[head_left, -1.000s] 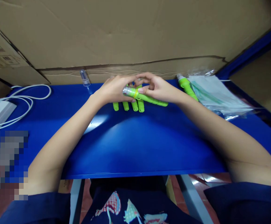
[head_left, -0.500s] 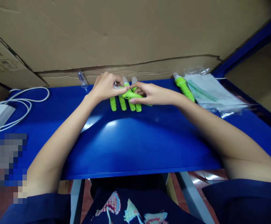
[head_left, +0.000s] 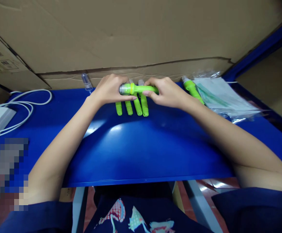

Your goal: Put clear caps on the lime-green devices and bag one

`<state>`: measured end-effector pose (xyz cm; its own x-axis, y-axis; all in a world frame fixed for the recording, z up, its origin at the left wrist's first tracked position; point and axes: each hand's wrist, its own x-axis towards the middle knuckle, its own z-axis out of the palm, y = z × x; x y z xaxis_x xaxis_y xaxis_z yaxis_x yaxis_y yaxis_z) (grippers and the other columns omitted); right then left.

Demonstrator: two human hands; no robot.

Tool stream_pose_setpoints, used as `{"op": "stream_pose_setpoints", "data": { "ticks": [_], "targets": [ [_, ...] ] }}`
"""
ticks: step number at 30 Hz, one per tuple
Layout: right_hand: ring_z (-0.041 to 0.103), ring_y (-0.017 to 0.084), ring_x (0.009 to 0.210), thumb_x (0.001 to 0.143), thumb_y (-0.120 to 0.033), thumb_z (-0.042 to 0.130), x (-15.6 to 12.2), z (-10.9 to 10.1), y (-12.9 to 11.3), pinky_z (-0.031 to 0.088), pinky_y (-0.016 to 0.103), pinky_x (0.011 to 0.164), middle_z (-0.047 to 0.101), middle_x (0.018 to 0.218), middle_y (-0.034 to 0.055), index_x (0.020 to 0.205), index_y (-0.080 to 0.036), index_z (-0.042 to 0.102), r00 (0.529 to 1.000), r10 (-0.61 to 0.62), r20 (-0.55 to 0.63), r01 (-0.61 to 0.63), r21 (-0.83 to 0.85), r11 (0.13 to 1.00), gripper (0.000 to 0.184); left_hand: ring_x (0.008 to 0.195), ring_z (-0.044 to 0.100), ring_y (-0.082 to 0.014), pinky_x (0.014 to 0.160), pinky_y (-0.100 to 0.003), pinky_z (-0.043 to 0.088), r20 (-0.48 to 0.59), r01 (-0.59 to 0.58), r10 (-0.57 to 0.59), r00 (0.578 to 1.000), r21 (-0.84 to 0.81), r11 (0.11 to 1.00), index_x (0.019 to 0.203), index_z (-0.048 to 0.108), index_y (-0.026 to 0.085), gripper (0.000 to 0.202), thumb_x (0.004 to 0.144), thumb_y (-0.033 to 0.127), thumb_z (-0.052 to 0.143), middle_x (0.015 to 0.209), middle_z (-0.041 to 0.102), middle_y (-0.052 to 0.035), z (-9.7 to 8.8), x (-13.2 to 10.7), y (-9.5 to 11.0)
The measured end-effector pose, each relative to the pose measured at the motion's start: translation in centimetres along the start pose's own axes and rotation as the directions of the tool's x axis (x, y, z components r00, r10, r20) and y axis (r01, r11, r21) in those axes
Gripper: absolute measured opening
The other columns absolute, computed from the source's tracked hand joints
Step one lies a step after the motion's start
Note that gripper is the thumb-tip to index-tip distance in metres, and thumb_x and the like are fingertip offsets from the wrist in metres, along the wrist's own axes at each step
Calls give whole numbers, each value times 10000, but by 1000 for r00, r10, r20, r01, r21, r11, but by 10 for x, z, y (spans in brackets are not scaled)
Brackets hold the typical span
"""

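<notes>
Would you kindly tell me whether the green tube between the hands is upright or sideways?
Sideways: the green tube runs across the view, its clear end in the left hand, its other end in the right hand.

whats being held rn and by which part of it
A green tube: the left hand holds it by its clear cap, the right hand by the opposite, green end.
</notes>
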<state>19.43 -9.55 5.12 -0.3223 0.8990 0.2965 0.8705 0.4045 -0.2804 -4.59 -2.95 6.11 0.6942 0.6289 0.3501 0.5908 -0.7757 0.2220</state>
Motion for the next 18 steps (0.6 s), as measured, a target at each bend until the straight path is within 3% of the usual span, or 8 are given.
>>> {"op": "stream_pose_setpoints", "data": {
  "ticks": [9,14,18],
  "targets": [
    [654,270,808,1020,-579,441,2,-7,0,498,396,775,707,823,92,1003,-186,710,993,-53,107,45,75,996,476,977,703,-317,898,-389,484,-4,-7,7,1000,20,1000,903,719,205,449,835,646,671,822,728,-83,5,-1,3],
    [656,272,852,1052,-664,299,2,-11,0,490,391,796,698,849,94,1033,-206,705,1000,-24,17,23,31,999,612,969,708,-325,896,-405,480,-6,1,-1,1000,21,1000,912,719,201,477,901,657,580,819,726,-83,9,-2,7],
    [671,335,968,1017,-714,361,1,-13,0,495,431,838,718,964,137,1076,-196,694,1000,-3,-22,2,-63,998,618,950,707,-329,846,-397,479,-20,36,-35,999,9,999,872,716,189,489,936,638,530,806,724,-104,8,-2,9]
  ]
}}
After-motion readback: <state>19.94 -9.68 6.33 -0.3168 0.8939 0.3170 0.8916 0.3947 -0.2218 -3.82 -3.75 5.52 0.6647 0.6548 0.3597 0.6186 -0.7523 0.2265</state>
